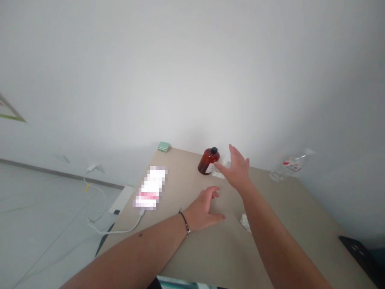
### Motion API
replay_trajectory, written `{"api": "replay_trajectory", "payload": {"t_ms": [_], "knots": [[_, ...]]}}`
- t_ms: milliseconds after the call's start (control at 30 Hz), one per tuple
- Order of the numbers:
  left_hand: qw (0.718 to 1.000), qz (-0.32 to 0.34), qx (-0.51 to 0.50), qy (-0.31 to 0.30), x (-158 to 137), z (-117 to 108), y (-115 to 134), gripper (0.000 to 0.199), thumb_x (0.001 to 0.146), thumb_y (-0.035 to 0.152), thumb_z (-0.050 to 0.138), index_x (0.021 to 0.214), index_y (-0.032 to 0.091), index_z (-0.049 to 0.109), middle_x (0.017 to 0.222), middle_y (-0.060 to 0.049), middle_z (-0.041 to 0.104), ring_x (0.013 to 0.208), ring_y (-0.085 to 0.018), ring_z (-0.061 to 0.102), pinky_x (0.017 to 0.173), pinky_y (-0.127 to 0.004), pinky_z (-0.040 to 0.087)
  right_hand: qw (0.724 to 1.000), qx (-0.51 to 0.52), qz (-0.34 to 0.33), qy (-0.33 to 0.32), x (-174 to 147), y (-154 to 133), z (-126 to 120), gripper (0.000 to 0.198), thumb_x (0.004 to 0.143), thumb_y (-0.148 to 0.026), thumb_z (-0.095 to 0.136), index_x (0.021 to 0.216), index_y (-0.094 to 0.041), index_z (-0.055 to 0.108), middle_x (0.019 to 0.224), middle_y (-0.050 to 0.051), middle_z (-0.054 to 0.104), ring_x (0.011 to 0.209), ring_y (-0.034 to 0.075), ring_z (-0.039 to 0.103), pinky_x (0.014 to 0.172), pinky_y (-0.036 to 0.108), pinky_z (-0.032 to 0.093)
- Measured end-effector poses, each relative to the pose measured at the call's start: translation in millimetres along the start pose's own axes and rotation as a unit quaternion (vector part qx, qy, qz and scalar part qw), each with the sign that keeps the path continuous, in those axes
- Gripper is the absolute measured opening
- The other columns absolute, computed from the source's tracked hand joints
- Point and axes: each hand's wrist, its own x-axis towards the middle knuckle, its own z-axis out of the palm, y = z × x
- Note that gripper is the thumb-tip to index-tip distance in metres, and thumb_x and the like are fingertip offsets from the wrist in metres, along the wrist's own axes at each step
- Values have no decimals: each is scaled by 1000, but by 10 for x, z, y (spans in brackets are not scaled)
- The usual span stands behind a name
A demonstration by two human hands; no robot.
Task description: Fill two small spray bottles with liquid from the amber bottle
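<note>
My right hand reaches over the back of the table with thumb and fingers spread, holding nothing. Just left of its thumb stands a brown bottle with a black cap and a white label; I cannot tell whether the thumb touches it. Crumpled white tissue lies beside the bottle, partly behind that hand. My left hand, with a dark bracelet at the wrist, is over the middle of the table. Its thumb and fingers are apart with nothing between them. Another white tissue is partly covered by my right forearm.
A phone with a blurred bright screen lies at the left, joined to a white cable. A green case sits at the back left corner of the table. At the right is a clear plastic bottle; a black object lies near the right edge.
</note>
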Motion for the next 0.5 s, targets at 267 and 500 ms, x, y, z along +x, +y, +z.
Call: {"api": "replay_trajectory", "payload": {"t_ms": [267, 500], "knots": [[968, -84, -233, 29, 103, -75, 33, 38, 75, 38, 70, 108, 19, 64, 100, -5, 65, 88, -17, 59, 78, -29, 46, 989, 39, 129, 64, -1396, 1140, -429, 43, 78, -54, 52, 103, -23, 68, 122, 14, 64, 118, 31, 57, 106, 52, 37], [933, -135, -322, 92, 187, -98, -17, 41, 71, 46, 72, 95, 13, 71, 80, -4, 66, 66, -11, 56, 67, -27, 44, 951, 66, 295, 67, -1960, 1504, -471, 39, 73, -53, 51, 93, -24, 69, 107, 11, 70, 105, 30, 63, 98, 47, 45]]}}
